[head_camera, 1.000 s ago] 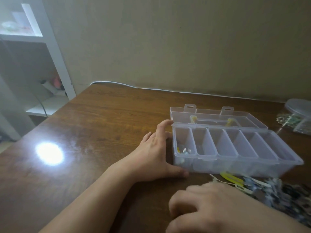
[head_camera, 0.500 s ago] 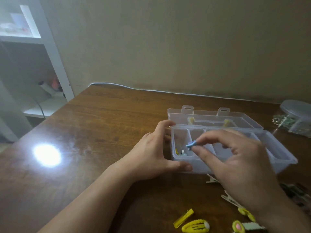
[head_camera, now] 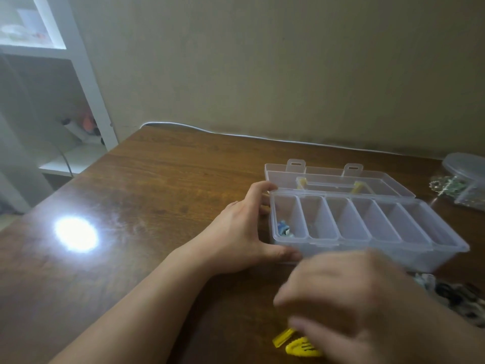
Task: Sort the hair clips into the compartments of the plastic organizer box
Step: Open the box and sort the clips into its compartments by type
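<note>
Head view — blurred right hand (head_camera: 349,300) hides yellow clips (head_camera: 301,346).

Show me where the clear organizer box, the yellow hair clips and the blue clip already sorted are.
organizer box (head_camera: 443,254): head view, right end of its front wall.
yellow hair clips (head_camera: 299,346): head view, top of the rounded clip lying on the table.
blue clip (head_camera: 283,226): head view, its visible top, inside the leftmost compartment.
</note>
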